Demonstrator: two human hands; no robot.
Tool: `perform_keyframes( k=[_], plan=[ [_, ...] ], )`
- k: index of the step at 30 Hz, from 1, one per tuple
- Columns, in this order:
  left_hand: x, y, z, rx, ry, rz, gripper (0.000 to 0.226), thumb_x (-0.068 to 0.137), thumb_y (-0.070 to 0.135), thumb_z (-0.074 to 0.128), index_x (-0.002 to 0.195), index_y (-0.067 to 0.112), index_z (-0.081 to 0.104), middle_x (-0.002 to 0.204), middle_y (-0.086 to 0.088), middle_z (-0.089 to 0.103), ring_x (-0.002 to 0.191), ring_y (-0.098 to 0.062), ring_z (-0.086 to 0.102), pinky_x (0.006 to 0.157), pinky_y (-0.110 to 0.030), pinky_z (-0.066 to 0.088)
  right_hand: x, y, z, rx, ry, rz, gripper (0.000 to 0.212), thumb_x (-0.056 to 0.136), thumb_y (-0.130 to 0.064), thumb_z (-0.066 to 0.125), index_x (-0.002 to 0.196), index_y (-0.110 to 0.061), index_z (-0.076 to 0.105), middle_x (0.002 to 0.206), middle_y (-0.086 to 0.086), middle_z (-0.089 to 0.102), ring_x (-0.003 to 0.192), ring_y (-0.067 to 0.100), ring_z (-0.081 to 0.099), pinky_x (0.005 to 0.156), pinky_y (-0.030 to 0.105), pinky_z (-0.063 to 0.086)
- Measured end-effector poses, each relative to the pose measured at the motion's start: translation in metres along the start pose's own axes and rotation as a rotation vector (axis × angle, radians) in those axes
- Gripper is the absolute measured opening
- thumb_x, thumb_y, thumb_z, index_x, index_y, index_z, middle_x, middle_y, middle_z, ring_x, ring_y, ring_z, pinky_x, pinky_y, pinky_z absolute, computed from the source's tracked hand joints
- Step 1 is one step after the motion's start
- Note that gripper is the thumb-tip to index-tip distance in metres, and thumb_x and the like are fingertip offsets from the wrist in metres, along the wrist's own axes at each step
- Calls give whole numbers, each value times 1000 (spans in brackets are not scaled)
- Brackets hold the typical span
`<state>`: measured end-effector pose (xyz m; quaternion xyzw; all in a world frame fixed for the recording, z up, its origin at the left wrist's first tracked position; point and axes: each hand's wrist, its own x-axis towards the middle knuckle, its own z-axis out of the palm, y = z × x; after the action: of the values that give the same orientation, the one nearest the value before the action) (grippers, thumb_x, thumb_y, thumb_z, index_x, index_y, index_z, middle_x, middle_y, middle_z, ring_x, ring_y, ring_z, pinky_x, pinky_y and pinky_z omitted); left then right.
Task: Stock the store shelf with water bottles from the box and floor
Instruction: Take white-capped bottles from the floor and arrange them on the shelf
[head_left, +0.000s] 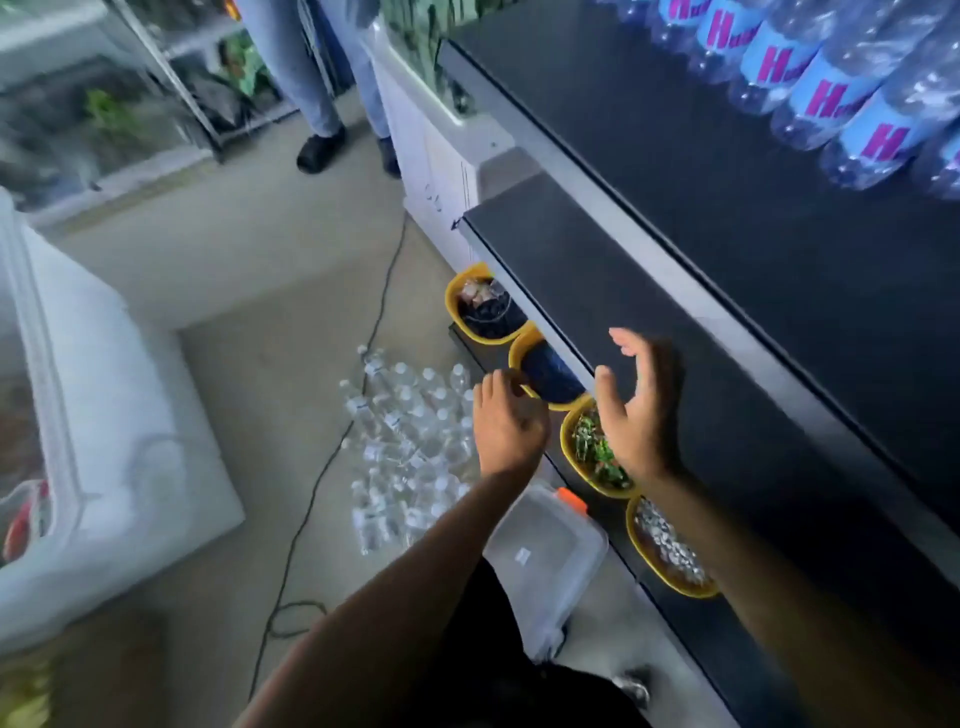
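Observation:
Several small clear water bottles (410, 441) with white caps stand packed together on the floor below me. My left hand (509, 423) hovers above their right side, fingers curled down, holding nothing. My right hand (636, 410) is spread open, palm facing left, in front of the edge of the lower dark shelf (649, 312). On the upper dark shelf (727, 156) at the top right lie large water bottles (831, 88) with blue labels and pink lettering. I see no box of bottles clearly.
Yellow bowls (488, 306) of goods line the base under the lower shelf. A clear plastic tub with a lid (545, 551) sits by my legs. A black cable (322, 467) runs across the floor. A white freezer (104, 415) stands left. Another person's legs (311, 78) stand ahead.

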<state>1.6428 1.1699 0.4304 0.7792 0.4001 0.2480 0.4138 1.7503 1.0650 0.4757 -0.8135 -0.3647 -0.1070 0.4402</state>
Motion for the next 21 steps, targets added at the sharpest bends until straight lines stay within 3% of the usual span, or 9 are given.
perform_keyframes(
  k=[3,9,13,15,17,21],
  plan=[
    [-18,-61,8,61,-18,-75,31,76,26,54,101,8,59,95,-6,57,90,-28,53,81,-41,47,-56,30,31,42,-90,170,30,92,-6,60,121,1,63,107,15,60,100,29,56,88,45,48],
    [-40,-204,49,227,-216,-297,43,78,17,68,118,3,59,113,-13,60,108,-34,54,92,-41,46,-173,106,114,85,-353,589,34,93,-12,58,126,-8,59,117,7,57,100,23,59,85,49,55],
    [-44,-297,86,271,-330,-429,49,86,21,73,129,6,55,126,-13,58,119,-33,49,98,-41,43,-224,160,187,59,-536,648,39,94,-28,55,130,-14,55,121,1,57,107,25,61,91,50,54],
    [-36,-345,108,294,-409,-453,57,87,28,72,137,10,50,134,-11,54,125,-31,46,100,-40,41,-237,185,231,38,-595,654,43,92,-23,55,132,-6,55,119,0,53,107,26,59,93,50,52],
    [-20,-389,135,303,-466,-435,67,85,33,74,143,11,45,140,-11,51,130,-31,45,105,-40,41,-242,212,278,25,-624,644,46,91,-18,57,134,-1,55,121,8,55,110,27,58,93,49,53],
    [23,-461,198,324,-553,-362,89,82,37,77,154,10,32,151,-12,43,138,-30,41,113,-42,39,-247,278,372,-14,-619,667,53,90,-15,62,139,3,53,135,21,58,123,33,57,102,27,42]
  ],
)
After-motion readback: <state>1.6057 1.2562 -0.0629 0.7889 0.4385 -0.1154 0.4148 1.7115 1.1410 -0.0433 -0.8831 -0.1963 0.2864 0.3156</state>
